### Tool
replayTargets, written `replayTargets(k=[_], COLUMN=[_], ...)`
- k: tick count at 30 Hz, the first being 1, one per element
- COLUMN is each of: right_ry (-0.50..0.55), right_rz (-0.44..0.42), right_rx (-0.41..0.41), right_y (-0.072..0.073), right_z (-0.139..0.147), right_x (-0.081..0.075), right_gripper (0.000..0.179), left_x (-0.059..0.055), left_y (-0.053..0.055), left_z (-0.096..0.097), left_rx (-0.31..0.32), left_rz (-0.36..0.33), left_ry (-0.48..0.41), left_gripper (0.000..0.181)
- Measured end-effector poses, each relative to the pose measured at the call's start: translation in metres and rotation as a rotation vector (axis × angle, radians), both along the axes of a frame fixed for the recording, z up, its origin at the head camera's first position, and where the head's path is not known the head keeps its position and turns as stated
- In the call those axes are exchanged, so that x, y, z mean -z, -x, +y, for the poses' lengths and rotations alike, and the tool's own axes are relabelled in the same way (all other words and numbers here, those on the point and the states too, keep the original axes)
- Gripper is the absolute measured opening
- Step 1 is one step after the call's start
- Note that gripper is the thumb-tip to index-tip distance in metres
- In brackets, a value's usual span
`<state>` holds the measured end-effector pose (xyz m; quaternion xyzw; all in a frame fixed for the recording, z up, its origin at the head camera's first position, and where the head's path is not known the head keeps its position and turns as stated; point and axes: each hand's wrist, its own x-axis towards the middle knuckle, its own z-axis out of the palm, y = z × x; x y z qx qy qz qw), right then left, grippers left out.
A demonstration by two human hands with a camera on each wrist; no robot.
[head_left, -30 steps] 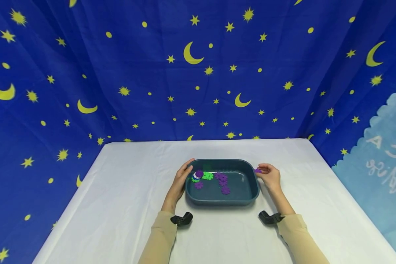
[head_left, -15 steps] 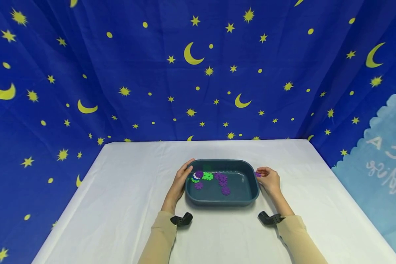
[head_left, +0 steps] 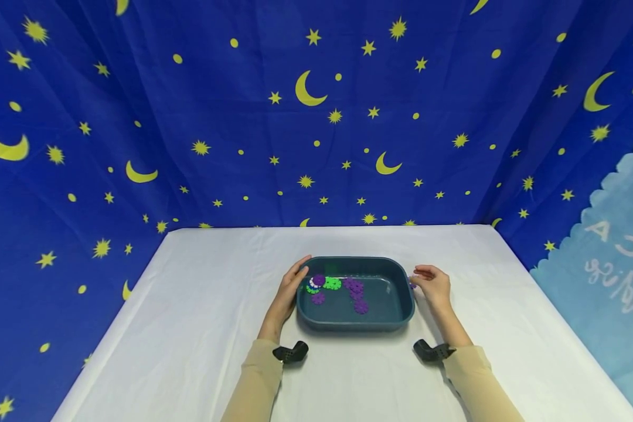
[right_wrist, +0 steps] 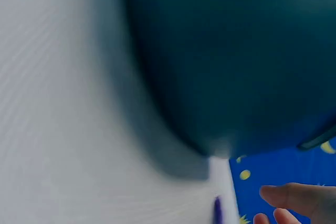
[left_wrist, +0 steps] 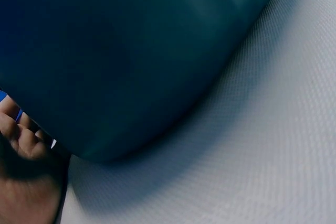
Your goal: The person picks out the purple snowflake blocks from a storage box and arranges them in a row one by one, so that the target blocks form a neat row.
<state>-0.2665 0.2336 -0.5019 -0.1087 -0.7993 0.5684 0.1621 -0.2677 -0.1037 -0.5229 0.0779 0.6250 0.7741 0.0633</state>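
A dark teal plastic tub (head_left: 356, 324) stands on the white-covered table. My left hand (head_left: 285, 297) holds its left end, the thumb at the rim and the fingers along the outer wall. Inside lie several purple notched discs (head_left: 361, 306), a green notched disc (head_left: 333, 283) and a small stack topped by a purple disc (head_left: 319, 280). Off the tub's right end, my right hand (head_left: 434, 288) is raised with relaxed fingers. A purple disc (right_wrist: 217, 211) shows edge-on in the right wrist view, apart from the fingertips (right_wrist: 272, 194); whether it touches the table is unclear.
The white table (head_left: 232, 275) spreads around the tub. Behind it hangs a blue curtain (head_left: 253, 129) with yellow stars and moons, and a pale blue lettered panel (head_left: 612, 234) is at right. Both wrists carry black camera mounts (head_left: 291, 352).
The purple disc pinched in my right hand has been let go and now sits lower, beside the tub's right end. My left hand and the tub have stayed put.
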Motion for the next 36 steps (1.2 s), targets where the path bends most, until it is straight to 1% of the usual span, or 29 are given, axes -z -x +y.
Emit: replayTargets(k=[4,7,10,13,17,23,29,33,36], right_ry=[0.030,0.072,0.131,0.161,0.147,0.081,0.038,0.016,-0.003], right_rz=[0.049,0.063,0.069,0.063,0.054,0.044,0.030,0.031,0.008], right_rx=[0.031,0.029,0.000,-0.046,-0.115,-0.220,-0.304,-0.360,-0.393], right_y=[-0.004,-0.007,-0.010,-0.012,-0.015,-0.015,-0.009,-0.003,0.002], right_z=[-0.006,-0.010,-0.016,-0.025,-0.039,-0.058,-0.074,-0.082,-0.086], right_x=[-0.017,-0.029,-0.039,-0.046,-0.054,-0.055,-0.053,-0.047,-0.041], right_gripper=[0.024,0.023,0.025,0.026,0.026,0.025,0.023,0.024,0.025], left_x=[0.000,0.000,-0.001,-0.001,-0.002,-0.003,-0.002,-0.001,0.000], left_y=[0.001,0.001,0.001,0.002,0.001,0.001,0.000,0.001,0.000], left_z=[0.000,0.000,0.000,-0.001,-0.002,0.000,0.000,-0.001,-0.001], left_rx=[0.007,0.008,0.005,0.006,0.011,0.006,0.008,0.009,0.006], left_rz=[0.001,0.001,0.001,-0.003,-0.002,0.011,0.010,0.009,0.005], left_ry=[-0.006,-0.009,-0.015,-0.021,-0.019,0.002,0.009,-0.006,-0.008], left_gripper=[0.053,0.053,0.052,0.053,0.053,0.052,0.051,0.052,0.054])
